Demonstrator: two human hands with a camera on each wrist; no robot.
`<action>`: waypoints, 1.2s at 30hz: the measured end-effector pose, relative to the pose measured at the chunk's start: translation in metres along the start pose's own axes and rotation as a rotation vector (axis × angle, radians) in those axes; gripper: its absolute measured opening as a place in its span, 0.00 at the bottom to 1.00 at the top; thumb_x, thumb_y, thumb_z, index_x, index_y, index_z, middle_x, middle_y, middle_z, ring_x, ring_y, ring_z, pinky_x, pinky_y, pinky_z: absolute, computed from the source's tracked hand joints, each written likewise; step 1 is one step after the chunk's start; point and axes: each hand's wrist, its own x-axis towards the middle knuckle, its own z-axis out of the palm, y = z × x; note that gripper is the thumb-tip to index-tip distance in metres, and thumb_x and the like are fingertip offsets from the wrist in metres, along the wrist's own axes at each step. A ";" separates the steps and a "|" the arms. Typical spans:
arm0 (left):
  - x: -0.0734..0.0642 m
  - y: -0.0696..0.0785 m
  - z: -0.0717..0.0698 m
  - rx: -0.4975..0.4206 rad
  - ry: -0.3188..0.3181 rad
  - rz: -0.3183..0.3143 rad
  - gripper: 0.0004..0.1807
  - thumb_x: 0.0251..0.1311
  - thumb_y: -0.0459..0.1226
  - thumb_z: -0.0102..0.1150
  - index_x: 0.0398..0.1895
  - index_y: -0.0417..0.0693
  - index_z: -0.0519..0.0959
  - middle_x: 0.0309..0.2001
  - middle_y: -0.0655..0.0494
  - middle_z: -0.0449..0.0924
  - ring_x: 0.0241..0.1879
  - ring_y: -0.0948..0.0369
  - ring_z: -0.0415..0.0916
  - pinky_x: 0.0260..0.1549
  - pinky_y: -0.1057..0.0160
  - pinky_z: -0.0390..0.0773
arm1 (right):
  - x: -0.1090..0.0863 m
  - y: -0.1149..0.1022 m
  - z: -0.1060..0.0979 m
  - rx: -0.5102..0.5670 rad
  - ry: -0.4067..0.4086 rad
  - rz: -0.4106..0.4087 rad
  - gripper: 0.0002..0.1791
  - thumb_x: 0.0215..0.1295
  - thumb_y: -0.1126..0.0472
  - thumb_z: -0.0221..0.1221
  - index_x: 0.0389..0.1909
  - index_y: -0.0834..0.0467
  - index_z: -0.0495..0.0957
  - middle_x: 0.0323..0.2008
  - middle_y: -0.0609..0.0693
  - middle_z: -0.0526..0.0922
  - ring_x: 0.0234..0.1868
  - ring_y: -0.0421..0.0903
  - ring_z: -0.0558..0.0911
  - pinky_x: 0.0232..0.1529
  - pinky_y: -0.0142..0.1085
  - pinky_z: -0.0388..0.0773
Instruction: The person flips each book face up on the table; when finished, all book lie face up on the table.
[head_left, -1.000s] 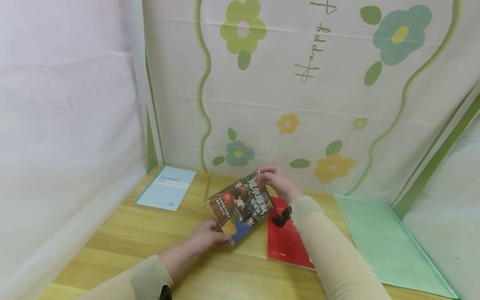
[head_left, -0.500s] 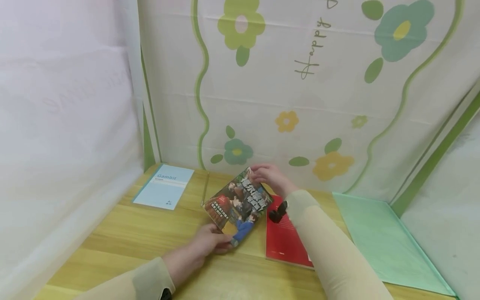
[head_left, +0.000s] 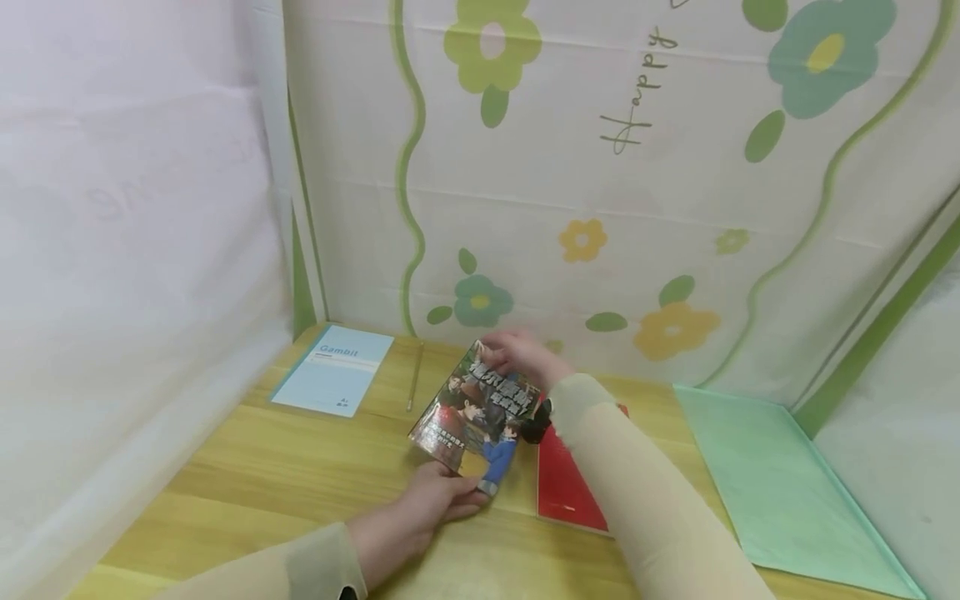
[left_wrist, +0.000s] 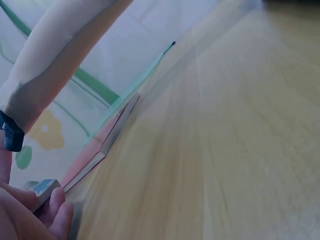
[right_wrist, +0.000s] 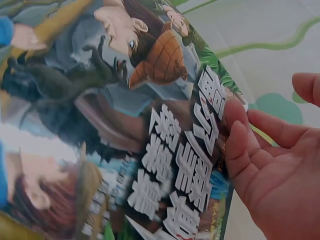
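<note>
A comic-style illustrated book [head_left: 468, 417] with white title lettering is held tilted above the table between both hands. At its lower corner, my left hand [head_left: 423, 508] pinches the book, thumb on the cover; the left wrist view shows only the book's corner [left_wrist: 46, 187] between thumb and fingers. My right hand [head_left: 521, 354] grips the top edge near the upper corner. In the right wrist view, fingertips of the right hand [right_wrist: 280, 165] lie on the cover [right_wrist: 115, 125], and another finger goes behind the edge. The book's back is hidden.
A red book [head_left: 566, 483] lies on the wooden table [head_left: 300, 475], partly under my right forearm. Left of centre are a light blue notebook [head_left: 333, 371] and a pencil [head_left: 415, 379]. A pale green translucent folder [head_left: 810, 492] lies right. Printed fabric walls [head_left: 525, 183] enclose the table.
The book has turned a little and its top has shifted left with my right hand. My left hand has moved slightly right and still holds the lower corner.
</note>
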 end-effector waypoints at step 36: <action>0.006 -0.001 0.004 -0.038 -0.051 -0.096 0.23 0.75 0.29 0.38 0.62 0.13 0.55 0.48 0.30 0.80 0.49 0.45 0.81 0.48 0.52 0.82 | 0.023 0.027 0.049 -0.173 -0.053 0.048 0.25 0.79 0.50 0.42 0.50 0.71 0.71 0.36 0.58 0.75 0.42 0.54 0.77 0.55 0.49 0.76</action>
